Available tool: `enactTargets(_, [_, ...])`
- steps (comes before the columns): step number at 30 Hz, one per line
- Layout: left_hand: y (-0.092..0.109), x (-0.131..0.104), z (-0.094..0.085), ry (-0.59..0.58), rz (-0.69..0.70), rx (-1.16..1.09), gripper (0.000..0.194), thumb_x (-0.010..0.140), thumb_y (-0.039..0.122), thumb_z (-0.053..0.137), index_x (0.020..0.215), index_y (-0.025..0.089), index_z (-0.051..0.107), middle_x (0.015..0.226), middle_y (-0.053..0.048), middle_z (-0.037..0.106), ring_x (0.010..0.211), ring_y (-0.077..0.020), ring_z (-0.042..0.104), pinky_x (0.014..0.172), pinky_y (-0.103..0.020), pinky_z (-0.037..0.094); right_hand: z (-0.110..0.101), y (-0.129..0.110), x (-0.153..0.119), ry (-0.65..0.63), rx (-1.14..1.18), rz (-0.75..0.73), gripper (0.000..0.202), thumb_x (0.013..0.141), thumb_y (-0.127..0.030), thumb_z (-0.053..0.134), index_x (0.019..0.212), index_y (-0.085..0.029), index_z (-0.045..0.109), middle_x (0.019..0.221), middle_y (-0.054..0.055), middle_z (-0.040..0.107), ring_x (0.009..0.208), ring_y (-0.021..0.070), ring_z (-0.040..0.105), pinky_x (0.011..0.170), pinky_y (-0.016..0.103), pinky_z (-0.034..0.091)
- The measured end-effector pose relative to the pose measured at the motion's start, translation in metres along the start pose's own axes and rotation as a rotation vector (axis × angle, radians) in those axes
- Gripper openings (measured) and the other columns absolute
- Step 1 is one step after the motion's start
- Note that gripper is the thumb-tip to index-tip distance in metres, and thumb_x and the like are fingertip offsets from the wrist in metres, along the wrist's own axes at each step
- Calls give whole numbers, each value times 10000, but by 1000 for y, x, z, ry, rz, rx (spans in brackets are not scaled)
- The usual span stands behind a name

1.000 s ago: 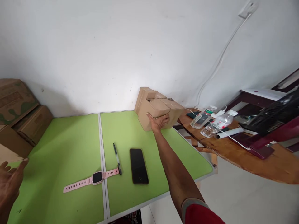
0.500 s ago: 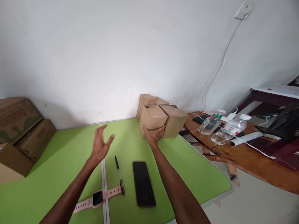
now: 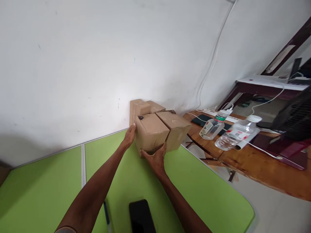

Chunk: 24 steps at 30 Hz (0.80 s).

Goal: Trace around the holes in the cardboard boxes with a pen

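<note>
Fingers of both hands, left point(image 3: 129, 136) and right point(image 3: 155, 158), press a cardboard box point(image 3: 150, 131), gripping its side and front on the green table point(image 3: 60, 174).

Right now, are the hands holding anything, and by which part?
Both grip the front cardboard box: left hand against its left side, right hand under its front bottom edge.
</note>
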State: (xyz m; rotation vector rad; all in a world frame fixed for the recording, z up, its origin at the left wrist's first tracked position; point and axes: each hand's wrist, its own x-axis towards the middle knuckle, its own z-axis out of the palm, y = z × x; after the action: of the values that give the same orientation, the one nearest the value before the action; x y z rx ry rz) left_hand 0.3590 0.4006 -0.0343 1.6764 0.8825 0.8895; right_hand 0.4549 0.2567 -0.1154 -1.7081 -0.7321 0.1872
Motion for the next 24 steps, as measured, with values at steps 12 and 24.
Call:
enactTargets(12, [21, -62, -22, -498, -57, -163, 1079, 693, 886, 827, 1490, 183, 643, 1398, -217, 745, 1320, -434, 693, 1094, -609, 583, -89, -17, -11, -400, 348, 99, 1180, 757, -764, 852, 1695, -238, 365, 1732, 209, 456, 1604, 399, 430, 1327, 624, 341])
enactTargets(24, [80, -243, -147, -115, 40, -333, 949, 972, 898, 479, 1678, 264, 509, 1761, -98, 484, 1725, -387, 228, 1413, -545, 207, -102, -146, -104, -913, 696, 228, 800, 946, -881, 583, 1503, -316, 682, 1529, 63, 723, 1468, 365, 622, 1103, 529, 614])
